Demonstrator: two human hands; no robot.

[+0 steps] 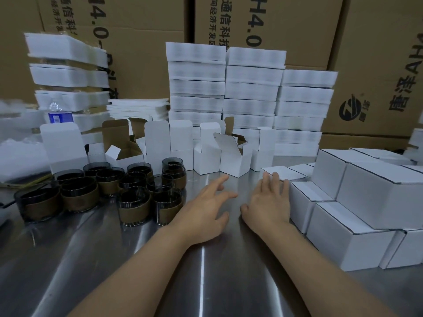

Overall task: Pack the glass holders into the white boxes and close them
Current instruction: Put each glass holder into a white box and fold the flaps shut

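- Fingers (220,182) of my left hand (203,208) are spread wide and slightly bent above the surface (206,271), holding nothing.
- Fingers (272,179) of my right hand (267,202) lie straight and close together, also holding nothing. Their tips reach the low closed box at 1 o'clock, and the hand's outer edge is against the closed boxes or just beside them; I cannot tell which.
- Glass holders (135,205): I count at least twelve, dark glass with brown bands, clustered upright at 9 to 10 o'clock from my hands. One stands stacked on another at the cluster's far right. Those at the back overlap, so my count may be short.
- Open white boxes (233,160): about seven in a row at 12 o'clock, flaps up, none with a holder that I can see inside.
- Closed white boxes (350,239): at least seven at 2 to 4 o'clock, packed side by side and partly two high.
- White flat bundles (196,88): three tall columns at 12 o'clock behind the open row, a fourth pile at 10 o'clock.
- One water bottle (60,114) stands at 10 o'clock, far back.
- Brown cartons (146,24) with printed lettering form the backdrop; I make out at least three.
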